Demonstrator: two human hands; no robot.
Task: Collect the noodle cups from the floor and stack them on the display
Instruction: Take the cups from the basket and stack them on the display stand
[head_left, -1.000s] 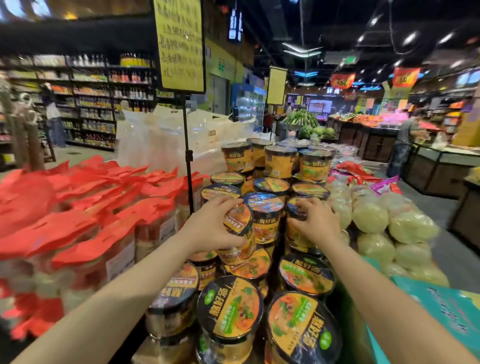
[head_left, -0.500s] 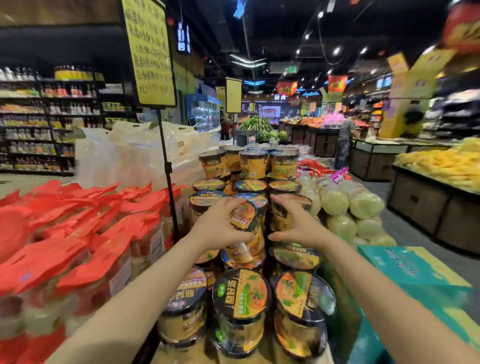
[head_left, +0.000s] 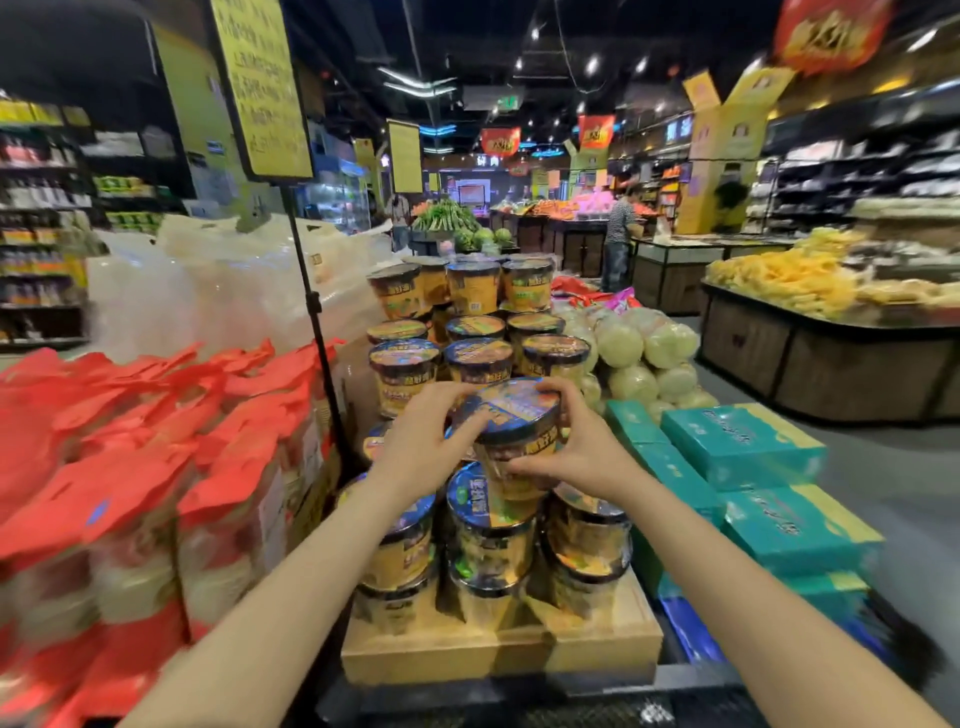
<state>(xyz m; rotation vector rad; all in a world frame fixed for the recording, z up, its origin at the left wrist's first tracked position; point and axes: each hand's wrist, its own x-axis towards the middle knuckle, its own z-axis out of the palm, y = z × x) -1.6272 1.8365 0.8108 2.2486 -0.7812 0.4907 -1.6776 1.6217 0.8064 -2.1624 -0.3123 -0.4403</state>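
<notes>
A yellow and black noodle cup (head_left: 519, 421) with a printed lid stands upright in the middle of the display, on top of a lower cup (head_left: 488, 525). My left hand (head_left: 415, 447) holds its left side, fingers laid over the lid's edge. My right hand (head_left: 576, 441) grips its right side, fingers over the rim and thumb on the wall. Several more noodle cups (head_left: 470, 291) rise in tiers behind and below, on a cardboard base (head_left: 498, 649).
Red-topped packs (head_left: 156, 447) fill the left. A black sign pole (head_left: 317, 343) stands just left of the cups. Teal boxes (head_left: 743, 447) and bagged pale rounds (head_left: 639, 348) lie to the right. A person (head_left: 618, 239) stands by the far produce stands.
Before, each hand held its own cup side by side. Now both hands hold a single cup at the middle. The view has pulled back and shows the cardboard base.
</notes>
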